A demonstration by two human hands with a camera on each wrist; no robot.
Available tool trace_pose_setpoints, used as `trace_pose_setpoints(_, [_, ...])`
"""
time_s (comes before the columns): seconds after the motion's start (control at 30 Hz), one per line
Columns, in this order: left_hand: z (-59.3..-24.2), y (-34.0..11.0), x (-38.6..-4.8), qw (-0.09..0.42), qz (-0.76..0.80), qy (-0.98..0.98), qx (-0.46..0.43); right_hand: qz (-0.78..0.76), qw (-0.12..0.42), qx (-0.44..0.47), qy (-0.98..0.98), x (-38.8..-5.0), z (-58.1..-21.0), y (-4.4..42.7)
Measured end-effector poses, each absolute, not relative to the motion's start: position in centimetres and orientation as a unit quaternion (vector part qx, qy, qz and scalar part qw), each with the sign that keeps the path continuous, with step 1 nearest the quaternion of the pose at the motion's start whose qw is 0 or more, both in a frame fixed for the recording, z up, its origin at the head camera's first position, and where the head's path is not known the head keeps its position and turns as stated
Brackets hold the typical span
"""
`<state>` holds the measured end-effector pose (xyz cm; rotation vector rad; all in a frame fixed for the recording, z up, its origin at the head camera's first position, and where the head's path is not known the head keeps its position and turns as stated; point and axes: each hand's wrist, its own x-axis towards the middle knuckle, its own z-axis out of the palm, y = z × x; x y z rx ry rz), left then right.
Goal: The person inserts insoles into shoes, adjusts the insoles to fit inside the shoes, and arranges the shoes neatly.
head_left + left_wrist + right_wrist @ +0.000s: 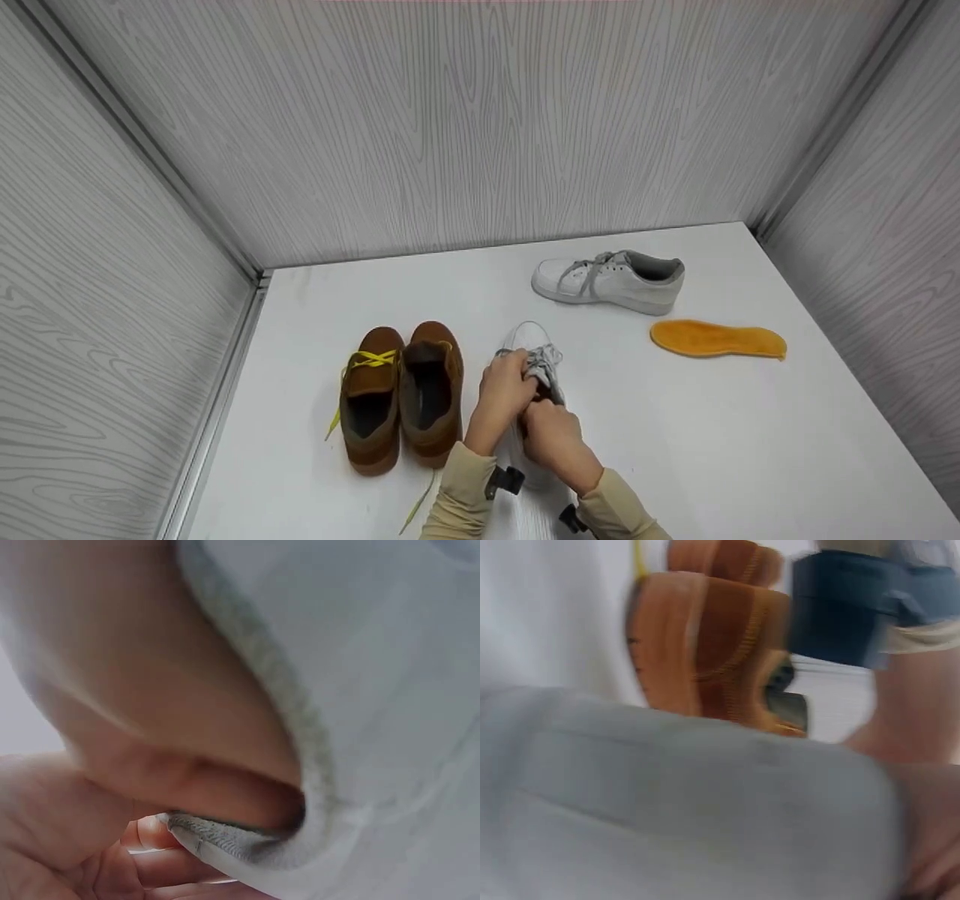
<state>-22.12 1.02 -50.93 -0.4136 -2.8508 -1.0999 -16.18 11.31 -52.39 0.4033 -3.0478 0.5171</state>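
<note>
One white shoe (529, 337) placed toe-forward, right of brown shoes (373, 380) | front of its opening gripped by left hand (504, 386), fingers curled | right hand (553, 439) inserted at opening; fingertips hidden, spread or pinching cannot be told | insole (716, 339), other shoe (634, 291) laid farther right

The sleeves (461, 484) are tan and creased, the wrist cameras (511, 480) black.

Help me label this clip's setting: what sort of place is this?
Probably a work booth: grey wood-grain panels stand on three sides of a white tabletop, with brown shoes and an orange insole laid out.
</note>
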Motion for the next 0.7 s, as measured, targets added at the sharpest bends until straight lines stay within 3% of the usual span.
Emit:
trace_pose_setpoints(0.23, [-50.9,1.2,-22.2,0.020,-0.357,-0.925,-0.126,0.146,0.062,0.134,-0.978,-16.5,-53.7,11.5])
trace_pose_setpoints(0.57, [-50.9,1.0,-22.2,0.013,-0.359,-0.925,-0.124,0.264,-0.086,0.201,-0.939,-16.4,-50.5,12.9])
trace_pose_setpoints(0.7, [-50.9,1.1,-22.2,0.007,-0.358,-0.926,-0.122,0.210,-0.089,0.194,-0.954,-16.3,-50.3,12.8])
